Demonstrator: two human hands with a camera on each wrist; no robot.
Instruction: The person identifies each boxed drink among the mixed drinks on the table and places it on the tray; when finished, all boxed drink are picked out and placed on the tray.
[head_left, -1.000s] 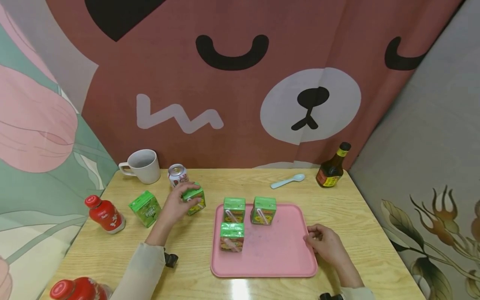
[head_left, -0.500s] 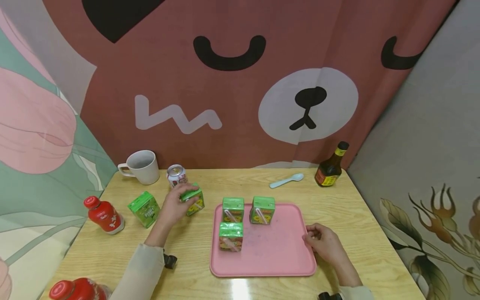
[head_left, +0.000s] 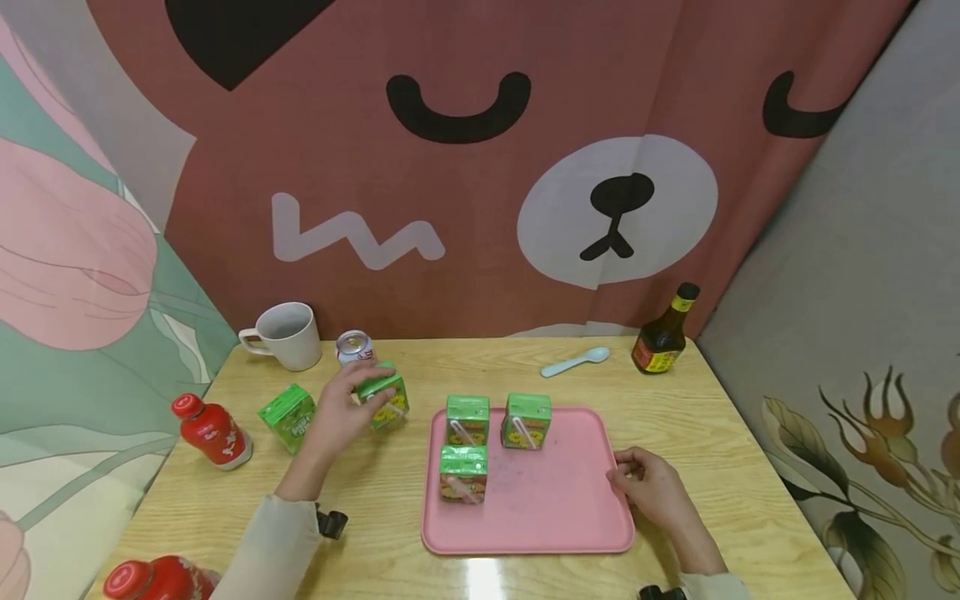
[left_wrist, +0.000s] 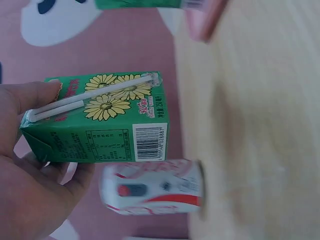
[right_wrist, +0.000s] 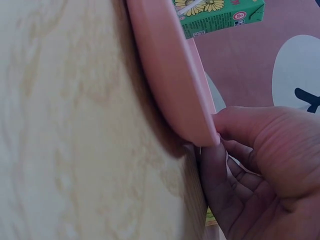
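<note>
My left hand holds a green drink carton with yellow flowers and a straw on its side. In the left wrist view, thumb and fingers span the carton near its top end. Whether its base touches the table cannot be told. At the right edge of the pink tray, my right hand pinches the rim between thumb and fingers, as the right wrist view shows with the tray wall. On the tray stand three similar cartons, at the front left, back left and back middle.
Left of the left hand is another green carton, with a red bottle beyond. A second red bottle lies nearer. Behind stand a mug and can. A spoon and sauce bottle sit at the back.
My left hand has shifted slightly left around its carton, covering more of the can and the carton on the left. The right hand, tray and its cartons stay put.
</note>
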